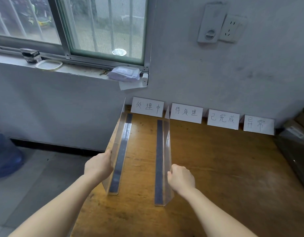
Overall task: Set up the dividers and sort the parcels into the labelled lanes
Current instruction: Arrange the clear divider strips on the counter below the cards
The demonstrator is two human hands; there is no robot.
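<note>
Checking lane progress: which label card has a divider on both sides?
The leftmost card, 处理中: the left divider, in the left hand, ends at its left edge; the right divider, in the right hand, at its right. No divider separates the other three.

Soft, dimmish daylight from the window (103, 28), glare streaks on the clear dividers (126, 131), faint shadows, fisheye bending and blur toward the edges.

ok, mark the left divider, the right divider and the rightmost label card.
left divider (120, 156): head view, on its dark base strip.
right divider (159, 159): head view, on its dark base strip.
rightmost label card (259, 124): head view, centre of its white face.
</note>
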